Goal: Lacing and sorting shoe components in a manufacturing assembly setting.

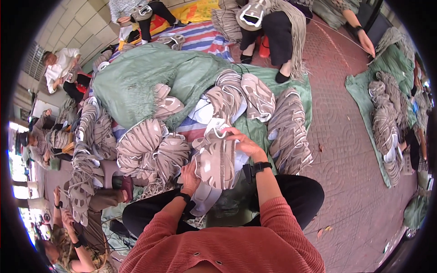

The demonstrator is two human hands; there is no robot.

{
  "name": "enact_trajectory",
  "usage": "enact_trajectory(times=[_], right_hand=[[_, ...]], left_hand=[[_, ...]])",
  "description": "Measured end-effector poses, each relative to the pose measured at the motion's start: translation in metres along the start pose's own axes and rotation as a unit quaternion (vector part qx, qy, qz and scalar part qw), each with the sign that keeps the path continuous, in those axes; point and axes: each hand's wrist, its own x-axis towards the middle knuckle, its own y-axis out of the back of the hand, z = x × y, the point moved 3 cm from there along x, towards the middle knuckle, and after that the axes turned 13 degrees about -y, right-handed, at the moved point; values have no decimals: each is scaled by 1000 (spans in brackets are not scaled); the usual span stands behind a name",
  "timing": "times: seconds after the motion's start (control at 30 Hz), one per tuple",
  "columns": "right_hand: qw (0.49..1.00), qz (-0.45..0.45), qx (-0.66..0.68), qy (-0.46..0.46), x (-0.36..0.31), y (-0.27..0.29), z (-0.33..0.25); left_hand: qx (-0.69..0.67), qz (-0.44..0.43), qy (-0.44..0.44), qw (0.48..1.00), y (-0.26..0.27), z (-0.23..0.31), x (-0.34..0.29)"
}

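Note:
Between my two hands is a bundle of grey-beige shoe uppers (215, 166), held just above my lap. My left hand (189, 179) grips the bundle's near left side, fingers closed against it. At the far right top, my right hand (246, 144) has its fingers bent round a white-edged shoe upper (215, 129); part of its grip is hidden. Pale grey pieces (205, 198) hang below the bundle, over my lap. Just left lie rounded stacks of similar uppers (142, 144), and a long row of them (289, 132) lies to the right.
A green tarp (136, 75) covers a heap ahead, over a striped sheet (200, 38). Several people sit around with more uppers, at the left and far side. Red-brown paving (339, 150) runs along the right, up to another green tarp (366, 102) with stacked uppers.

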Motion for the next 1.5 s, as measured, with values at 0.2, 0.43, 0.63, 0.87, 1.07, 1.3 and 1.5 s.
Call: enact_trajectory(times=[0.2, 0.43, 0.63, 0.87, 1.07, 1.3, 1.5], right_hand=[[996, -13, 70, -46, -14, 1, -3], [982, -11, 151, -116, -39, 13, 36], [983, 47, 98, -147, -68, 6, 28], [821, 166, 512, -189, -89, 36, 118], [861, 207, 435, -163, -92, 29, 103], [781, 174, 580, -152, -40, 13, 100], [802, 284, 501, -158, -71, 29, 159]], left_hand=[[-56, -88, 59, 993, -9, 13, -5], [-89, -104, 61, 989, -9, 31, -11], [-53, -133, 46, 989, 2, 27, -4], [-60, -129, 20, 990, 7, 30, 23], [-81, -115, 9, 990, -1, 18, 31], [-121, -128, 143, 974, -65, -21, 6], [-116, -150, 145, 971, -67, -25, 16]])
